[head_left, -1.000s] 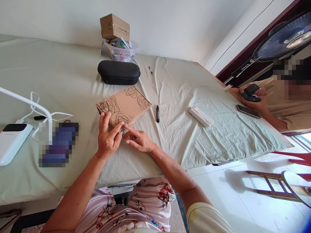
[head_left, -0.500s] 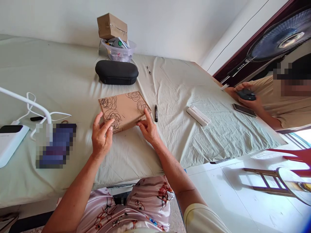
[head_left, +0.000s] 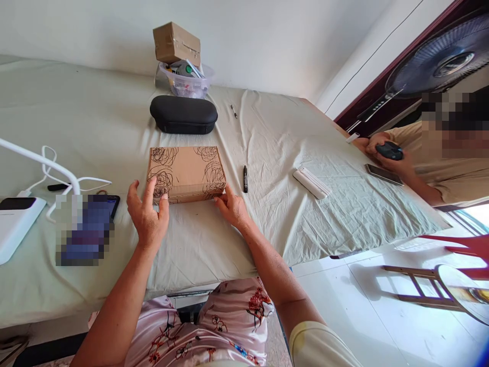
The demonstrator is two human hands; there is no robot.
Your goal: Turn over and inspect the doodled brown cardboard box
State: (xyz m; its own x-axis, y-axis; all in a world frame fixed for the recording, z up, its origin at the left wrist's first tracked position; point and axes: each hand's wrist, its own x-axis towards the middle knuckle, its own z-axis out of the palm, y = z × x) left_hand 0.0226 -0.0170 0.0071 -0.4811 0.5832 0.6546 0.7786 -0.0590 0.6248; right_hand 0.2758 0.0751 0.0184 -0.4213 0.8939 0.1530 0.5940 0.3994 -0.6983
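Note:
A flat brown cardboard box (head_left: pixel 187 165) with black scribbled rings near its corners lies on the cloth in front of me. My left hand (head_left: pixel 150 219) is at its near left corner, fingers spread, with the index finger along the left edge and the thumb at the front. My right hand (head_left: pixel 233 206) holds the near right corner between bent fingers and thumb; some of its fingers are hidden. Just right of the box lies a black marker (head_left: pixel 245 179). Behind the box is a black zip case (head_left: pixel 184 114).
A plastic basket (head_left: pixel 191 87) carries a small carton (head_left: pixel 175 43) at the back. On the left are a phone (head_left: pixel 89 229), a white power bank (head_left: pixel 21 224) and cables. To the right lies a white ribbed object (head_left: pixel 312 182). Another person's hands (head_left: pixel 385 148) hold a black mouse (head_left: pixel 389 150).
The box has turned slightly and shifted left, and now lies squarer to me. My left hand has moved left and its fingers have spread. The right hand has slid down to the near corner.

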